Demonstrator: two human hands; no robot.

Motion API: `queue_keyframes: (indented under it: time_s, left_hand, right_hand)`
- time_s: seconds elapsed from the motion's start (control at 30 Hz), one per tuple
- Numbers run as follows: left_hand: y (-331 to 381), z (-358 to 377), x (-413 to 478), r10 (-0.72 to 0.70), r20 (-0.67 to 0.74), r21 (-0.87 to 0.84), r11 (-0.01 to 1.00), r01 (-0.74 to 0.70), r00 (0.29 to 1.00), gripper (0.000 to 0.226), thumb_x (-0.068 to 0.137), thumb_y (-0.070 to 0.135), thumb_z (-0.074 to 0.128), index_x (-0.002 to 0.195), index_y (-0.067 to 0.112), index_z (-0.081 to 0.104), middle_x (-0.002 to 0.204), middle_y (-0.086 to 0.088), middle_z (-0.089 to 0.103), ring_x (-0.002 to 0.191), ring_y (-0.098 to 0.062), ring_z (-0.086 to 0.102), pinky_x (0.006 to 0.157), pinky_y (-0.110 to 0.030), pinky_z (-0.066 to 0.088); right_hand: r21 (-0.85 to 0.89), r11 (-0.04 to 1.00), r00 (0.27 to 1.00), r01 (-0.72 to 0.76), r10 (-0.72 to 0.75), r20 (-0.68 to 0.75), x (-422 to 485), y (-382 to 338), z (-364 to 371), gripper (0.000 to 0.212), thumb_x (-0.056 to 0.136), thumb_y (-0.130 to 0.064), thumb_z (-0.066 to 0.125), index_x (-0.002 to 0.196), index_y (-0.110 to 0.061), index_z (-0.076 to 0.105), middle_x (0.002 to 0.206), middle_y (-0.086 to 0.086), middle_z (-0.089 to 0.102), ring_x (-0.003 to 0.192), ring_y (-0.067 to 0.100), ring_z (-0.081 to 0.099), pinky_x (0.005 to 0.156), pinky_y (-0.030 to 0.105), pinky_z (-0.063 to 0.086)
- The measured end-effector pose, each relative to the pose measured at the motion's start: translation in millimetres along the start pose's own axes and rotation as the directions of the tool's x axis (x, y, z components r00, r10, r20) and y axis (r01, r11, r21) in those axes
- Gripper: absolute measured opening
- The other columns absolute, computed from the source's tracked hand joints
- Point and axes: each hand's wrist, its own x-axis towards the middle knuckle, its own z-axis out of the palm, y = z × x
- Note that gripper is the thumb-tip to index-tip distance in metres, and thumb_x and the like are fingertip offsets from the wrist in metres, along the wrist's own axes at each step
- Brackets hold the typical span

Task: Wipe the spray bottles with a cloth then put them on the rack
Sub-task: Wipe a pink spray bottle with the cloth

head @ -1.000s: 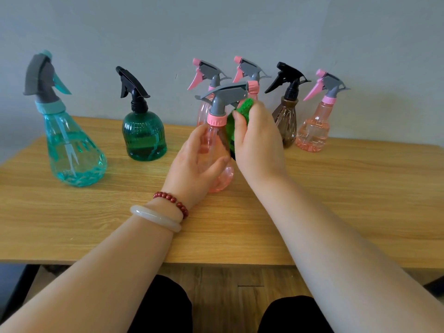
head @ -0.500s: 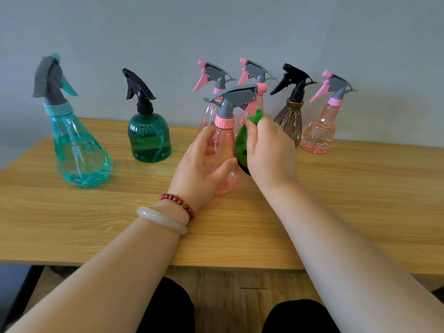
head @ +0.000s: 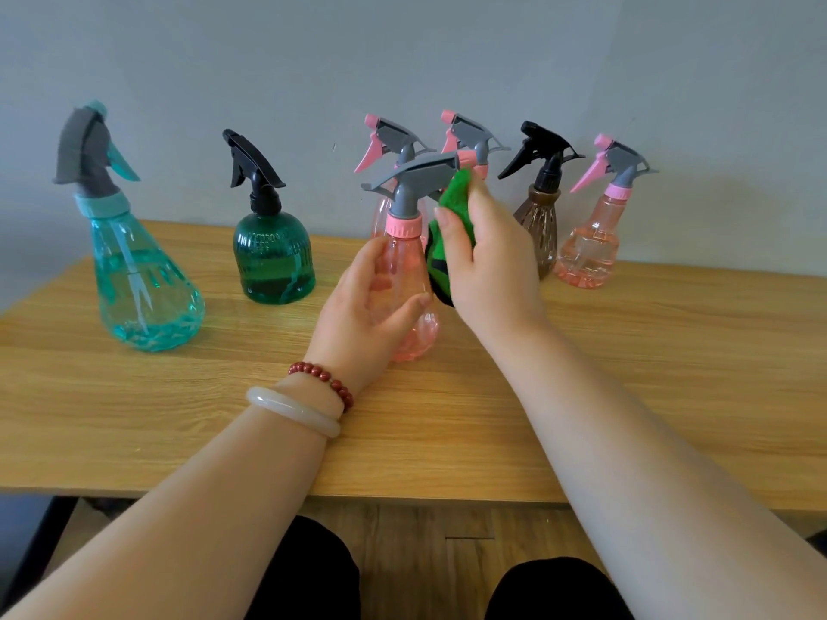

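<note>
A clear pink spray bottle (head: 408, 261) with a grey trigger head stands upright on the wooden table (head: 626, 373) in the middle. My left hand (head: 367, 315) grips its body from the left, thumb across the front. My right hand (head: 488, 261) holds a green cloth (head: 447, 234) against the bottle's right side, just under the trigger head. No rack is in view.
A teal bottle (head: 138, 279) and a dark green bottle (head: 273, 257) stand at the left. Against the grey wall behind are two pink bottles (head: 394, 145), a brown bottle (head: 537, 217) and another pink bottle (head: 590, 248). The table's front edge is near my lap.
My right hand has slid the cloth up the bottle's right side toward the neck. My left hand keeps its grip, and the bottle stays in place.
</note>
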Motion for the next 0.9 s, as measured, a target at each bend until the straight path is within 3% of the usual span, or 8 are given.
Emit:
queue_keyframes:
  time_s: [0.17, 0.27, 0.33, 0.47, 0.57, 0.67, 0.8, 0.9]
  left_hand:
    - [0.7, -0.8, -0.8, -0.015, -0.004, -0.002, 1.000, 0.015, 1.000, 0.071, 0.086, 0.037, 0.072, 0.146, 0.030, 0.036, 0.132, 0.012, 0.052, 0.106, 0.015, 0.047, 0.085, -0.004, 0.038]
    - [1.0, -1.3, -0.6, -0.028, -0.015, -0.015, 1.000, 0.028, 0.999, 0.071, 0.085, 0.038, 0.072, 0.145, 0.030, 0.036, 0.129, 0.011, 0.052, 0.104, 0.011, 0.049, 0.082, -0.005, 0.037]
    - [0.4, -1.3, -0.2, -0.030, -0.010, -0.012, 0.999, 0.030, 1.000, 0.073, 0.084, 0.039, 0.073, 0.146, 0.029, 0.035, 0.130, 0.009, 0.051, 0.105, 0.005, 0.050, 0.082, -0.004, 0.037]
    - [-0.5, -0.2, 0.7, -0.019, 0.020, -0.005, 1.000, 0.019, 1.000, 0.077, 0.083, 0.041, 0.075, 0.147, 0.032, 0.032, 0.129, 0.012, 0.049, 0.106, 0.008, 0.048, 0.081, -0.002, 0.036]
    - [-1.3, 1.5, 1.6, -0.004, 0.046, 0.006, 1.000, 0.003, 0.999, 0.082, 0.083, 0.041, 0.074, 0.151, 0.028, 0.029, 0.128, 0.012, 0.048, 0.110, -0.001, 0.048, 0.087, -0.008, 0.036]
    - [-0.3, 2.6, 1.6, 0.012, 0.062, 0.010, 1.000, -0.012, 0.998, 0.081, 0.083, 0.040, 0.074, 0.151, 0.028, 0.030, 0.125, 0.013, 0.050, 0.111, -0.004, 0.049, 0.092, -0.013, 0.040]
    - [-2.1, 2.5, 1.5, 0.028, 0.042, -0.021, 0.999, -0.027, 0.999, 0.075, 0.083, 0.033, 0.076, 0.147, 0.025, 0.037, 0.123, 0.012, 0.055, 0.109, -0.003, 0.053, 0.092, -0.016, 0.044]
    - [-1.8, 4.4, 2.0, 0.032, 0.041, -0.028, 0.999, -0.030, 0.999, 0.068, 0.083, 0.033, 0.076, 0.140, 0.035, 0.039, 0.124, 0.014, 0.054, 0.111, -0.002, 0.052, 0.094, -0.017, 0.043]
  right_hand:
    - [-0.043, 0.998, 0.998, -0.054, 0.054, 0.015, -3.0, 11.0, -6.9, 0.033, 0.101, -0.022, 0.053, 0.070, -0.022, 0.040, 0.058, -0.012, 0.039, 0.049, 0.003, 0.042, 0.047, 0.015, 0.031]
    - [-0.154, 0.978, 0.962, -0.143, 0.174, 0.212, -6.0, 15.6, -16.7, 0.037, 0.102, -0.025, 0.052, 0.068, -0.028, 0.038, 0.056, -0.011, 0.038, 0.043, 0.002, 0.041, 0.044, 0.016, 0.028]
    - [-0.134, 0.944, 0.900, -0.301, 0.328, 0.288, -13.0, 18.6, -22.7, 0.018, 0.103, -0.028, 0.048, 0.088, -0.022, 0.057, 0.063, -0.006, 0.045, 0.043, -0.002, 0.043, 0.043, 0.012, 0.032]
    - [-0.015, 0.914, 0.914, -0.405, 0.404, -0.047, -5.5, 13.0, -33.4, 0.034, 0.106, -0.021, 0.038, 0.133, -0.005, 0.052, 0.106, -0.001, 0.041, 0.077, -0.018, 0.040, 0.072, 0.000, 0.031]
    - [-0.065, 0.977, 0.961, -0.202, 0.186, -0.204, 11.3, 0.8, -37.0, 0.046, 0.102, -0.012, 0.046, 0.144, 0.003, 0.039, 0.116, -0.002, 0.041, 0.092, -0.015, 0.038, 0.081, -0.009, 0.022]
    - [-0.106, 0.989, 0.937, 0.105, -0.133, -0.322, 25.8, -8.5, -27.1, 0.023, 0.094, -0.008, 0.058, 0.113, 0.003, 0.060, 0.103, 0.005, 0.063, 0.091, 0.003, 0.051, 0.083, 0.001, 0.035]
    - [-0.246, 0.891, 0.898, 0.382, -0.421, -0.130, 31.2, -10.4, -6.9, 0.017, 0.095, -0.012, 0.056, 0.099, -0.005, 0.071, 0.098, 0.005, 0.071, 0.093, 0.020, 0.064, 0.082, 0.036, 0.049]
    - [-0.224, 0.912, 0.919, 0.343, -0.375, -0.119, 40.7, -1.7, -13.9, 0.021, 0.096, -0.015, 0.053, 0.092, -0.007, 0.072, 0.089, 0.002, 0.070, 0.083, 0.017, 0.062, 0.076, 0.030, 0.048]
